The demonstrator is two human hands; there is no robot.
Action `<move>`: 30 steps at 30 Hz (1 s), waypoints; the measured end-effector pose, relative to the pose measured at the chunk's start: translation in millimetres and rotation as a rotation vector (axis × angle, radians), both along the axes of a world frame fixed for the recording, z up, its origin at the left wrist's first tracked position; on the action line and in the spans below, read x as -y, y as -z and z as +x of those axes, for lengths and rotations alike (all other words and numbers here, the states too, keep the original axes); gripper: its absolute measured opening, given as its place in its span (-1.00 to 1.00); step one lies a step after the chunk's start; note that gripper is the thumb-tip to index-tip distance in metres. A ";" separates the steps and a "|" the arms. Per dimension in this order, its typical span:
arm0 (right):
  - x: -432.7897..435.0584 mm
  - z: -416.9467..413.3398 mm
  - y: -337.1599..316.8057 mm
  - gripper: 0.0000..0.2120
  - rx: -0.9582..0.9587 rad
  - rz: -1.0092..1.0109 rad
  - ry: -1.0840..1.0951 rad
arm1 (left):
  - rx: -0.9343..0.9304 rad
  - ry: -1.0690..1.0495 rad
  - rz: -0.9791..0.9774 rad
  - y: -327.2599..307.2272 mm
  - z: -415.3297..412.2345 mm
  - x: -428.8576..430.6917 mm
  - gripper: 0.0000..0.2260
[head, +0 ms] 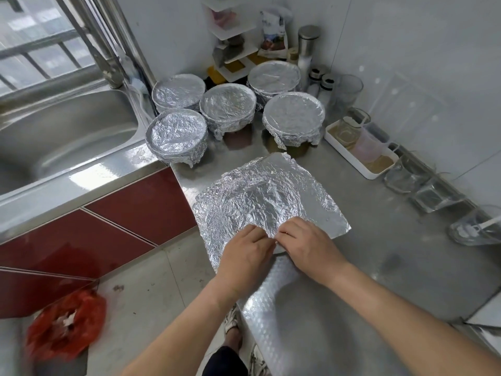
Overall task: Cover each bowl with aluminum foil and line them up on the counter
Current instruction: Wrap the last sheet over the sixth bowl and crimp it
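A crinkled sheet of aluminum foil [267, 198] lies draped over a bowl near the counter's front edge; only a sliver of the bowl's rim [279, 249] shows at the near side. My left hand [245, 256] and my right hand [306, 246] meet at the sheet's near edge, fingers curled and pinching the foil down over that rim. Several bowls wrapped in foil stand grouped behind: one [176, 134] at the front left, one [227, 107] in the middle, one [294, 116] on the right, others at the back.
A steel sink [62, 137] with a tap lies to the left. A white tray [360, 153] with glass cups and a row of glasses [423, 191] line the right wall. Jars and a shelf rack fill the back corner. A red bag [65, 324] is on the floor.
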State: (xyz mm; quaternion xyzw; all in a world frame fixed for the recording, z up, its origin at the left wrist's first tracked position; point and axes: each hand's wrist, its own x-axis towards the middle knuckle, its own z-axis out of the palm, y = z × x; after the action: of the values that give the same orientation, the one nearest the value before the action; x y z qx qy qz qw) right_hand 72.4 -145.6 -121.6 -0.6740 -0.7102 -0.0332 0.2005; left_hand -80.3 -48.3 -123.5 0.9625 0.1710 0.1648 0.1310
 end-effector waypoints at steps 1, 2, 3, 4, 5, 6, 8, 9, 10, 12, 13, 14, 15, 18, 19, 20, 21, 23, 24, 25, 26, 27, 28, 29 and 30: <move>0.5 1.3 0.9 -0.86 -0.001 -0.005 -0.015 | 0.002 -0.015 -0.034 0.1 -0.2 0.9 -0.79; 1.7 2.6 1.6 -0.86 0.003 -0.014 -0.028 | 0.007 -0.025 -0.066 -1.4 -0.3 0.7 -0.77; 2.4 3.8 2.4 -0.87 0.010 -0.017 -0.038 | 0.017 -0.036 -0.098 -3.8 -1.2 -1.6 -0.74; 3.2 5.6 3.1 -0.87 0.019 -0.018 -0.042 | 0.027 -0.047 -0.128 -6.6 -2.1 -5.5 -0.71; 4.0 7.1 3.5 -0.88 0.029 -0.016 -0.043 | 0.021 -0.052 -0.144 -8.9 -4.2 -10.8 -0.68; 5.2 8.5 3.4 -0.89 0.041 -0.012 -0.043 | -0.005 -0.039 -0.141 -9.5 -6.7 -16.3 -0.66; 6.5 10.7 2.3 -0.89 0.058 0.001 -0.053 | -0.082 0.035 -0.097 -6.4 -14.7 -26.0 -0.65; 6.9 12.1 1.4 -0.87 0.064 0.010 -0.062 | -0.118 0.072 -0.080 -3.5 -19.6 -28.5 -0.66; 6.7 13.7 0.2 -0.85 0.069 0.021 -0.074 | -0.149 0.093 -0.067 -0.3 -24.4 -30.8 -0.65; 7.1 17.2 -0.4 -0.84 0.076 0.044 -0.100 | -0.189 0.097 -0.054 4.8 -32.2 -32.5 -0.63; 7.6 19.2 0.0 -0.84 0.073 0.054 -0.111 | -0.200 0.096 -0.050 5.9 -34.9 -32.3 -0.61; 9.2 21.2 1.0 -0.84 0.068 0.063 -0.116 | -0.205 0.101 -0.049 6.9 -36.7 -31.4 -0.60; 10.8 23.2 2.5 -0.84 0.062 0.071 -0.118 | -0.209 0.108 -0.045 7.2 -38.1 -29.8 -0.60; 12.1 28.8 4.0 -0.86 0.054 0.058 -0.125 | -0.212 0.111 -0.042 8.4 -37.4 -26.0 -0.59; 11.3 30.9 3.4 -0.86 0.058 0.054 -0.125 | -0.203 0.103 -0.043 8.3 -35.9 -25.0 -0.59; 10.6 32.7 1.9 -0.84 0.057 0.050 -0.120 | -0.183 0.092 -0.050 8.1 -34.1 -24.3 -0.60; 10.0 34.0 -0.5 -0.82 0.045 0.046 -0.107 | -0.150 0.081 -0.059 7.4 -32.1 -24.2 -0.61; 10.9 31.4 -5.4 -0.85 -0.020 0.033 -0.068 | -0.068 0.058 -0.053 4.8 -28.5 -24.1 -0.65; 11.4 27.0 -7.2 -0.88 -0.072 0.021 -0.047 | -0.028 0.048 -0.037 3.7 -27.3 -24.3 -0.68; 11.1 21.1 -7.4 -0.90 -0.136 0.004 -0.029 | 0.004 0.040 -0.023 2.9 -26.8 -24.0 -0.72; 10.8 14.9 -7.1 -0.92 -0.200 -0.014 -0.010 | 0.023 0.040 -0.014 1.5 -26.1 -23.4 -0.74; 9.6 9.4 -5.5 -0.93 -0.251 -0.032 0.004 | 0.030 0.044 -0.006 0.4 -25.7 -23.1 -0.76; 8.5 4.9 -2.6 -0.93 -0.282 -0.044 0.012 | 0.030 0.052 0.003 0.1 -26.1 -23.2 -0.76; 7.8 2.9 0.6 -0.92 -0.297 -0.046 0.019 | 0.023 0.069 0.012 0.3 -26.3 -24.0 -0.76; 7.5 2.4 2.8 -0.91 -0.304 -0.047 0.021 | 0.010 0.090 0.019 0.4 -26.9 -25.6 -0.75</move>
State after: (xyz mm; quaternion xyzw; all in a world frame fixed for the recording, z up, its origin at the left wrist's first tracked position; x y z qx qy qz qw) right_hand 74.9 -153.1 -124.4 -0.6831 -0.6653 0.0839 0.2894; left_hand -107.1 -22.6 -123.8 0.9696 0.1255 0.1651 0.1299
